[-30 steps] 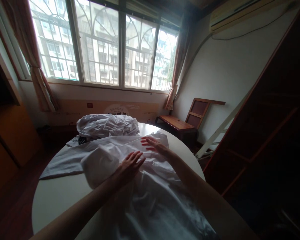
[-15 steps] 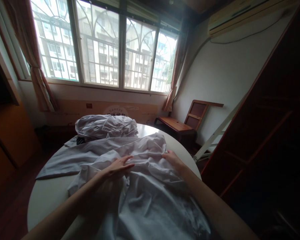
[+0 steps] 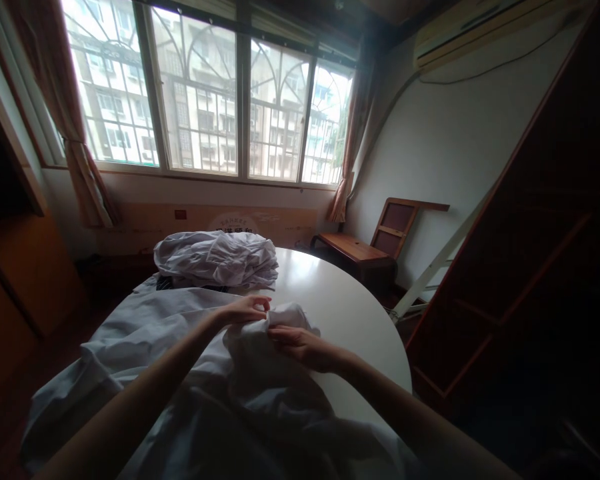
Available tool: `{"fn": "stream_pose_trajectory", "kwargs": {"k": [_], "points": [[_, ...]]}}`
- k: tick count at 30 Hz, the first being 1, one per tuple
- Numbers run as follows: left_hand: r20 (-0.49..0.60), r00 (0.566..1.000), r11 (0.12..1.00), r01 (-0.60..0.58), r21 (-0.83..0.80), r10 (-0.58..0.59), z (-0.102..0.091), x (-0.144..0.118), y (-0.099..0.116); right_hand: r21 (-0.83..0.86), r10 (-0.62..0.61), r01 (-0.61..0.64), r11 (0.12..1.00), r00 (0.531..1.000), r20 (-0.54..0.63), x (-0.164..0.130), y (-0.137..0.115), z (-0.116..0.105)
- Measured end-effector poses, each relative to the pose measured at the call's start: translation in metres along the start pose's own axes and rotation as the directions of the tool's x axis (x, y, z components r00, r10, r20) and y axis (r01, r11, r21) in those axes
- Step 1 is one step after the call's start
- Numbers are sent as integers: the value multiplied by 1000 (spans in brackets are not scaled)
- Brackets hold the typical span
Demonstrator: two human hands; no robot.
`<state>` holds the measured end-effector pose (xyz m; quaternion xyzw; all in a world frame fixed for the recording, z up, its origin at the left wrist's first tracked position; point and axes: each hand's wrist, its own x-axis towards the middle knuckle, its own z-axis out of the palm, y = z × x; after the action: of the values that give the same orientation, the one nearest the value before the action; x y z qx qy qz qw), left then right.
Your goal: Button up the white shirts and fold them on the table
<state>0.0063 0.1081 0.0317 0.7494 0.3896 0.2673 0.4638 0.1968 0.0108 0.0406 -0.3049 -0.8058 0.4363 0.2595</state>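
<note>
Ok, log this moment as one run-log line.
left hand: pinching white cloth | right hand: gripping same cloth | cloth: bunched on round table | pile: at far edge, untouched

Your left hand (image 3: 247, 310) is curled, fingertips pinched together; your right hand (image 3: 303, 347) lies just beside it, fingers bent, both forearms reaching forward.

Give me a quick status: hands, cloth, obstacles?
Left hand and right hand both pinching white garment. Garment bunched on round table. Clothes pile behind, apart.
</note>
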Motion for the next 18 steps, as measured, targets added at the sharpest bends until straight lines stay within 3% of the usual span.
{"fn": "stream_pose_trajectory", "kwargs": {"k": [3,5,9,11,13,15,18], "points": [[12,999,998,-32,50,31,4,8,-6,201,96,-92,975,995,-12,-7,14,-9],[72,997,998,-36,45,32,10,13,-7,238,97,-94,967,995,0,-12,20,-11],[192,973,977,90,193,-127,25,21,-3,93,15,-19,995,999,45,-20,22,-7],[127,986,946,61,320,-106,34,22,-3,-30,-15,15,999,1000,4,-26,26,-2],[3,1000,913,-15,407,15,41,20,-9,-152,-36,12,988,986,-160,-33,36,-1],[-134,986,911,-33,412,97,47,16,-20,-251,-25,-89,964,909,-416,-43,53,-6],[-262,963,983,-11,184,60,54,10,-38,-308,40,-350,884,715,-698,-58,81,-22]]}}
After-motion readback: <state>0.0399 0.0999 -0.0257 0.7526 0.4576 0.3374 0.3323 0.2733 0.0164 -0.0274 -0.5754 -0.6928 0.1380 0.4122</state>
